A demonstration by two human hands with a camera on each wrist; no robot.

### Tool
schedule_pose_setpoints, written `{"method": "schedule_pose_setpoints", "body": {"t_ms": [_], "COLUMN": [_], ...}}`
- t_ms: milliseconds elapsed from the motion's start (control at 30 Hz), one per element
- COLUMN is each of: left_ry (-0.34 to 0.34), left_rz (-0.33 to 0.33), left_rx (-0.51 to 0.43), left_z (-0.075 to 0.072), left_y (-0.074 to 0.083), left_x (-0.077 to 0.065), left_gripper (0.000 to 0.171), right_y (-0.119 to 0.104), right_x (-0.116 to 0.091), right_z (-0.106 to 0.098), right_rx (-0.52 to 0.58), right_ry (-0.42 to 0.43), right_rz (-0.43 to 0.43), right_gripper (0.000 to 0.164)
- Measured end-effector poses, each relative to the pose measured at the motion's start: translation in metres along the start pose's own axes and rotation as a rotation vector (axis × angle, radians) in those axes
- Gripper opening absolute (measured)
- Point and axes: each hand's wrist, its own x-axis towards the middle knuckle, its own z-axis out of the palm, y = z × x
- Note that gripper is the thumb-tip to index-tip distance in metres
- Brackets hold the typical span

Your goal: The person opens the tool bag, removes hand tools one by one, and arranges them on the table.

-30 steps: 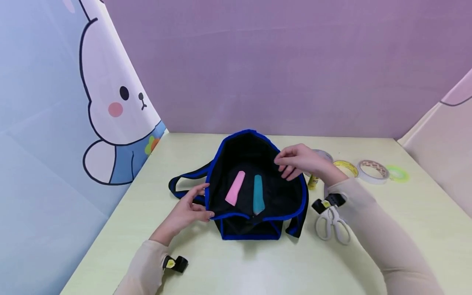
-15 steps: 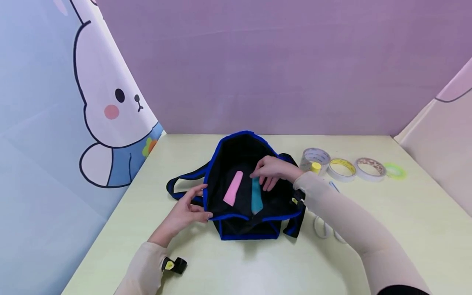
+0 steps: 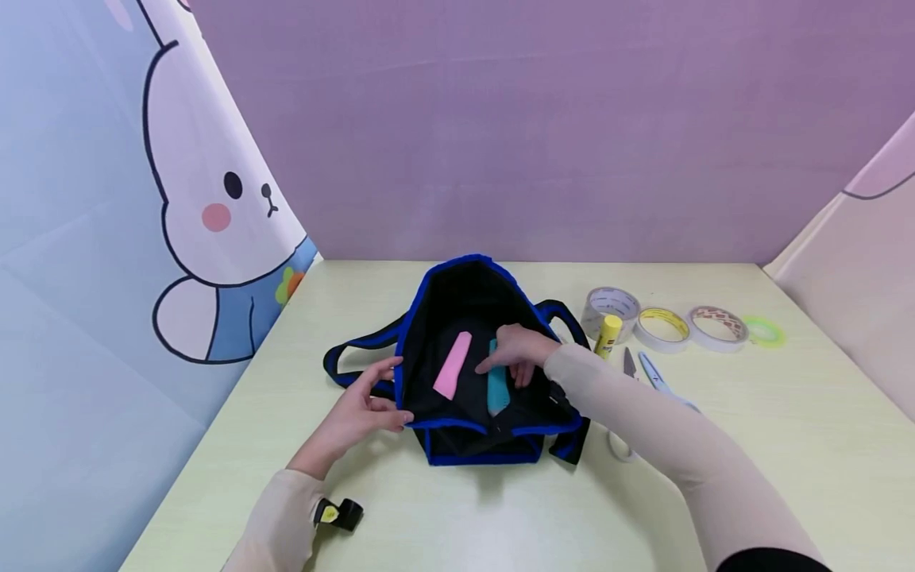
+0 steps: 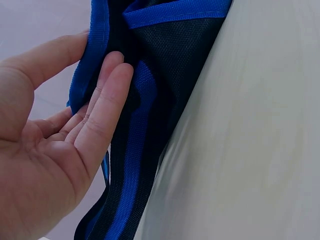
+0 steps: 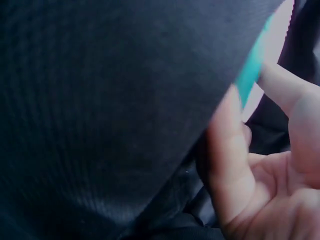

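Note:
A black bag [image 3: 472, 461] with blue edging stands with its mouth wide, its straps out at the sides. My left hand [image 3: 352, 413] pinches the bag's left rim; in the left wrist view the thumb and fingers lie on either side of the blue edge. Inside rest a slim pink tapered thing [image 3: 452, 369] and a similar teal tapered thing [image 3: 496, 391]. My right hand [image 3: 525, 345] reaches into the bag over the teal one, thumb and fingers spread to either side of it. In the right wrist view black cloth covers much of this hand's [image 5: 280, 185] surroundings.
Right of the bag stand a yellow glue stick [image 3: 608, 335] and several rolls, among them a clear tape roll [image 3: 595, 327], a white tape roll [image 3: 665, 345] and a green ring [image 3: 775, 334]. White-handled scissors [image 3: 620, 451] and a slim light-blue thing [image 3: 654, 373] lie partly under the right sleeve.
My right hand has moved left from the bag's right rim, then lower inside to the teal thing. The left hand stays on the left rim. The pink and teal things keep their places.

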Motion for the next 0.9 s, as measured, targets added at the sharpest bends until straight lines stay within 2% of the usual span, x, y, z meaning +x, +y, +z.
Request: {"method": "schedule_pose_setpoints", "body": {"t_ms": [233, 600, 900], "left_ry": [0.007, 0.011, 0.001], "left_rz": [-0.004, -0.004, 0.001], "left_rx": [-0.003, 0.002, 0.01], "left_z": [0.001, 0.002, 0.001], "left_y": [0.001, 0.001, 0.002], "left_x": [0.0, 0.0, 0.0], "left_gripper": [0.085, 0.085, 0.084], "right_y": [0.002, 0.01, 0.007], "right_x": [-0.001, -0.007, -0.007], "right_z": [-0.003, -0.013, -0.015], "right_rx": [0.024, 0.21, 0.253], "right_ry": [-0.011, -0.09, 0.002], "right_rz": [-0.037, -0.076, -0.155], "right_gripper": [0.037, 0.021, 0.012]}}
